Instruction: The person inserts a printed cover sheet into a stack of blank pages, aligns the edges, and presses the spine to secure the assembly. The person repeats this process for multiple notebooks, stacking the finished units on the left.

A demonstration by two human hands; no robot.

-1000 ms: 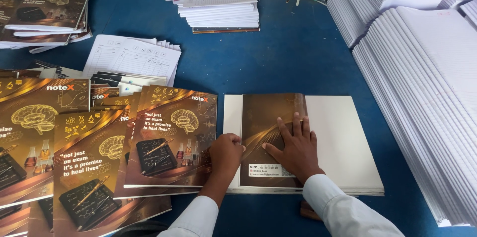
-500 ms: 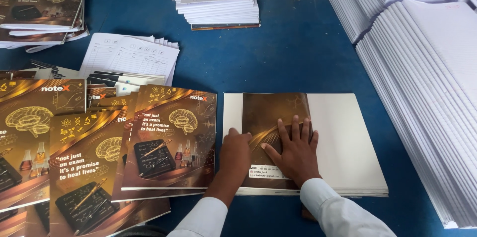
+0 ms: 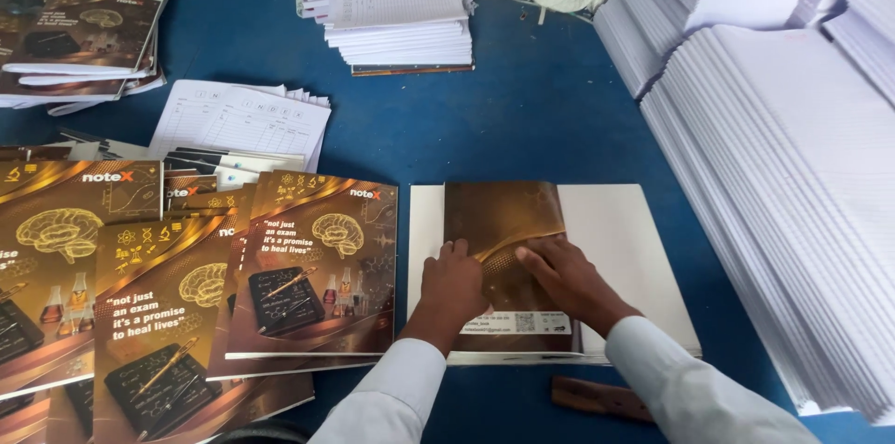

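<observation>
On the blue worktop, centre front: one glossy brown-and-gold printed cover sheet lying over a flat white paper block, with the left hand loosely curled, knuckles down on the sheet's left edge, and the right hand spread flat, fingers pressing its middle; neither grips anything. Just left, touching edges: overlapping glossy gold-brown notebook covers, fanned, partly cut off by the frame. Right side: tall stacks of white ruled paper, edges ribbed; below the wrists, a dark brown wooden piece, half hidden by the white sleeve.
</observation>
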